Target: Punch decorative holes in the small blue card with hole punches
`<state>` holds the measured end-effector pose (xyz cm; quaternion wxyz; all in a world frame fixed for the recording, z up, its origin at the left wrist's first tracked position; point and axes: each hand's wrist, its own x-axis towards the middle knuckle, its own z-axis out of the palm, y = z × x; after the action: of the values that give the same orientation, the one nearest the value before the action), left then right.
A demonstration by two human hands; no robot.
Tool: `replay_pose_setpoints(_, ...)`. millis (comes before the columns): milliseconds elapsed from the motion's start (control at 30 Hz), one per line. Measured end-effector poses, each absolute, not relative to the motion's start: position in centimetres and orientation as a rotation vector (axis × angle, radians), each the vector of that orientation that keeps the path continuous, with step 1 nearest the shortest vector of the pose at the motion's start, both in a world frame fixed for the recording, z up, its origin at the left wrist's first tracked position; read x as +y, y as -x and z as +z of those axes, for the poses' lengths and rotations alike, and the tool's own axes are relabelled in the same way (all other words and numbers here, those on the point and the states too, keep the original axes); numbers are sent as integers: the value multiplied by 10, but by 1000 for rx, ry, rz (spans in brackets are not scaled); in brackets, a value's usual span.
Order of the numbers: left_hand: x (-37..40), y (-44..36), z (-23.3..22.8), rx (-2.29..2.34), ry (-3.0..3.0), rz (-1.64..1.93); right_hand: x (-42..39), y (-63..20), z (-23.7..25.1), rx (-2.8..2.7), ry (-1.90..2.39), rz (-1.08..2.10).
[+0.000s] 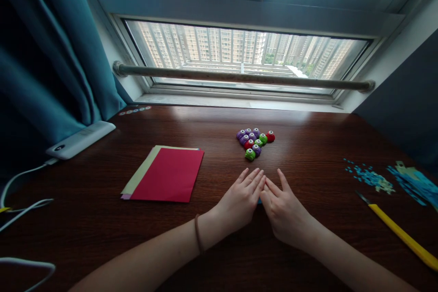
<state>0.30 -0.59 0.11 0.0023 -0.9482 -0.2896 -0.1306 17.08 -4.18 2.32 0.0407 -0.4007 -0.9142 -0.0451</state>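
Observation:
My left hand (241,196) and my right hand (285,210) meet at the fingertips low over the table. A small blue piece of paper (259,200) peeks out between them, mostly covered by the fingers. Both hands look closed on it, with some outer fingers stretched forward; the thumbs are largely hidden. Just beyond the fingertips sits a cluster of small purple pieces (252,136), green pieces (250,154) and red pieces (270,136), each with a white round spot like an eye.
Left of my hands lies a stack of coloured paper (171,175), red on top. To the right are blue paper scraps (367,175), blue strips (410,182) and a yellow-handled craft knife (400,232), blade pointing away. A white device (82,139) with a cable lies by the curtain (68,54).

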Motion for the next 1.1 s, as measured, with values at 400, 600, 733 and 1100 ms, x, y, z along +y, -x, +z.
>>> replay_pose_setpoints(400,-8,-3,-8,-1033,2975,-505,-37,-173,10,-2594,1103,-125)
replay_pose_setpoints(600,-8,-1,-6,-1176,3037,-541,-30,-177,5,-2421,1090,-10)
replay_pose_setpoints(733,-7,-1,-12,-1347,2994,-586,-20,-186,-7,-2278,1164,178)
replay_pose_setpoints(1100,-5,1,-8,-1424,3073,-627,12,-222,-10,-1899,1317,737)
